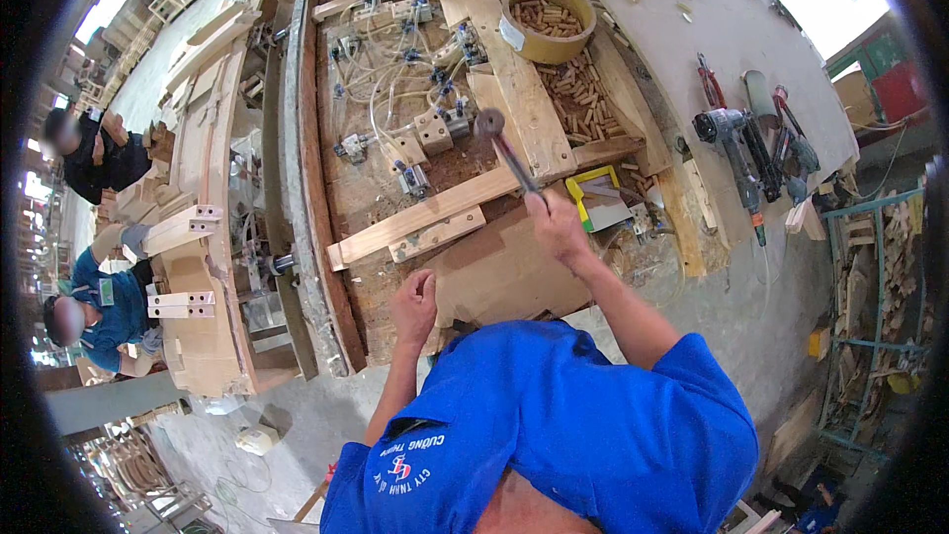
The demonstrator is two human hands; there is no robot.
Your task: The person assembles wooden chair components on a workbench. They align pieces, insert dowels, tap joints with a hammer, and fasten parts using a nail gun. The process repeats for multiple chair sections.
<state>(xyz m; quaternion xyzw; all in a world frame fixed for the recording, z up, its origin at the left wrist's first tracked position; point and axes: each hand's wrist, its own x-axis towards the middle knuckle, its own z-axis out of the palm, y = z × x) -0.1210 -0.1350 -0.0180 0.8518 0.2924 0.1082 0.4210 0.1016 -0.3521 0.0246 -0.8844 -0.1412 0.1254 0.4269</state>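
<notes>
Overhead, hammer (506, 150) raised, handle within right hand (556, 227) fingers

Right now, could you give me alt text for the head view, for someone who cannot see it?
A person in a blue shirt raises a hammer in the right hand over a wooden workbench, the left hand curled near its edge. A bowl of wooden dowels sits at the far side, power tools to the right.
</notes>
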